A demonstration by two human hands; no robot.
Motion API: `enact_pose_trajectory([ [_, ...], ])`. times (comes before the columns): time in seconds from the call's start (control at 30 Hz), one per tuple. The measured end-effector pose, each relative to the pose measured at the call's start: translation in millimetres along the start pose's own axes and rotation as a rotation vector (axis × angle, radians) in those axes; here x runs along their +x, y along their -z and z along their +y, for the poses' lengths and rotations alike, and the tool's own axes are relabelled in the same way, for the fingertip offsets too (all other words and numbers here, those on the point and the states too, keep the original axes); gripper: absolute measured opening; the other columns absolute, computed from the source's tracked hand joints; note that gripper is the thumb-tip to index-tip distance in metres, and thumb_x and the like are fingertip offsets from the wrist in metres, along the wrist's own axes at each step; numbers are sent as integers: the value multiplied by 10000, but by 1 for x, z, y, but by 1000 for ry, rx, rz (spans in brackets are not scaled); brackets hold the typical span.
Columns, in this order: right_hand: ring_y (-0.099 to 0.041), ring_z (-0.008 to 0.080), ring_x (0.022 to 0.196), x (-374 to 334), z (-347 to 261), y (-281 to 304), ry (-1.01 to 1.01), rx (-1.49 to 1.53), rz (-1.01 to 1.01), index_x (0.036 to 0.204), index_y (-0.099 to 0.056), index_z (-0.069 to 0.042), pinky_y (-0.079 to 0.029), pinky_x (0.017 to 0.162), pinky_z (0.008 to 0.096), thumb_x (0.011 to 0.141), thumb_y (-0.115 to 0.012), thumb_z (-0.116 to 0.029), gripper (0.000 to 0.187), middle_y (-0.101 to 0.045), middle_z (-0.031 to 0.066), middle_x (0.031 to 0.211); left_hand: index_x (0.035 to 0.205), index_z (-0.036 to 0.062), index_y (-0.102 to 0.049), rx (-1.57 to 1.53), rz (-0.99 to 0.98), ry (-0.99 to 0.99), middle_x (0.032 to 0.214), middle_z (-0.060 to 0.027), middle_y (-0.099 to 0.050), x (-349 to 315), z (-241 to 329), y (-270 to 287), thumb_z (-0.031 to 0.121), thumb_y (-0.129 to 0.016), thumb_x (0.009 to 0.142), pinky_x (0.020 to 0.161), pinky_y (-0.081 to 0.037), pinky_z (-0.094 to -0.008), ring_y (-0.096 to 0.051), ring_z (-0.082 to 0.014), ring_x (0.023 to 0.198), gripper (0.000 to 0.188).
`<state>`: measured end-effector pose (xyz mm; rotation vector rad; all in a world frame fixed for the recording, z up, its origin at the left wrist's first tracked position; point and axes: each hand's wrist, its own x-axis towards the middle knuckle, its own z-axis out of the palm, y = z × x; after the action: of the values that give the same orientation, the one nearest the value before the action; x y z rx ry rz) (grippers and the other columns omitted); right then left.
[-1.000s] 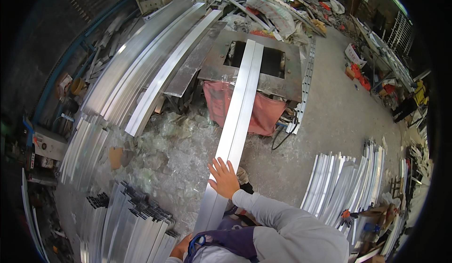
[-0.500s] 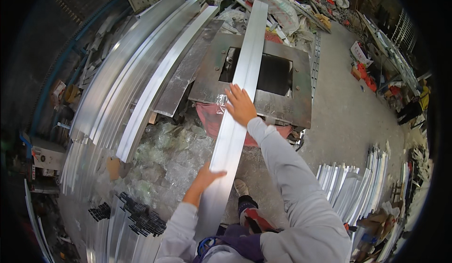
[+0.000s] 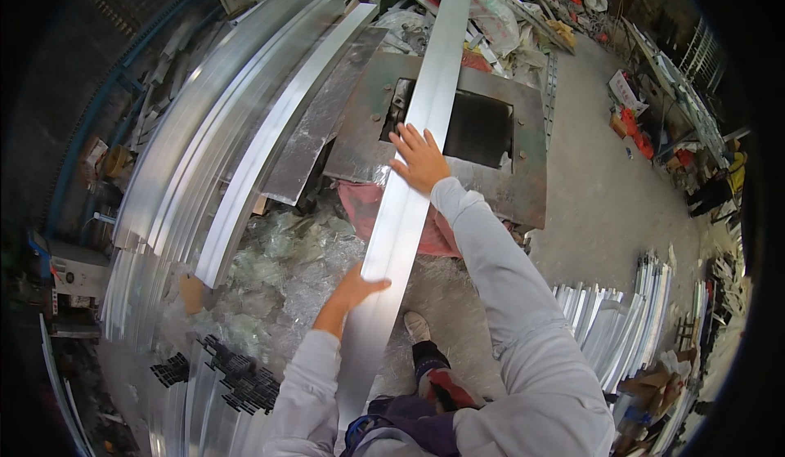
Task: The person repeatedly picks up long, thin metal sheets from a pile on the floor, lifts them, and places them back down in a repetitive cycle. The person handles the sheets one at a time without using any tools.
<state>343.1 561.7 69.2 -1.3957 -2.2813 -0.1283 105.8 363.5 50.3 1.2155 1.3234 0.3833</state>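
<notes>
A long, silvery aluminium profile (image 3: 401,240) runs from beside my waist across a steel table (image 3: 523,183) with a rectangular opening. My left hand (image 3: 352,295) grips its left edge at the near part, thumb on top and the other fingers partly hidden at the side. Farther along, my right hand (image 3: 420,159) lies flat on the profile's upper face near the table's front edge, fingers spread. The profile crosses the dark opening (image 3: 482,128), and its far end reaches past the table's back edge.
Left of the table lie stacked long profiles (image 3: 213,130) and a dark metal plate (image 3: 315,142). Crumpled clear plastic film (image 3: 282,265) covers the floor before them. Bundled profiles (image 3: 225,375) stand at lower left, more lengths (image 3: 613,318) at right. Scrap is heaped behind.
The profile has slid slightly away from me along its length. Both hands have shifted a little forward with it, keeping their same contact. The view has tilted slightly.
</notes>
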Motion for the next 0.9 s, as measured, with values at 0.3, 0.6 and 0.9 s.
enact_pose_trajectory([
  [0.3,-265,293,1447,-192,-223,5,31,97,-118,1410,-462,-121,-195,1163,542,917,-554,-420,583,-336,135,1540,1278,3,-542,15,82,200,1124,-145,-684,-248,-225,-48,340,-864,690,945,-480,-357,-641,-227,1055,751],
  [0.6,-292,322,1434,-373,-397,68,26,296,-346,1427,-447,-128,-233,1125,573,911,-564,-391,591,-347,139,1536,1277,-20,-513,-126,-40,617,1116,-162,-682,-472,-297,-87,280,-831,741,917,-500,-344,-658,-210,993,692],
  [0.9,-239,333,1458,-301,-310,47,34,197,-307,1446,-428,-175,-171,1157,580,898,-581,-408,615,-291,143,1563,1284,-42,-514,36,-3,458,1165,-195,-653,-370,-311,-86,348,-826,742,949,-482,-363,-620,-249,1080,737],
])
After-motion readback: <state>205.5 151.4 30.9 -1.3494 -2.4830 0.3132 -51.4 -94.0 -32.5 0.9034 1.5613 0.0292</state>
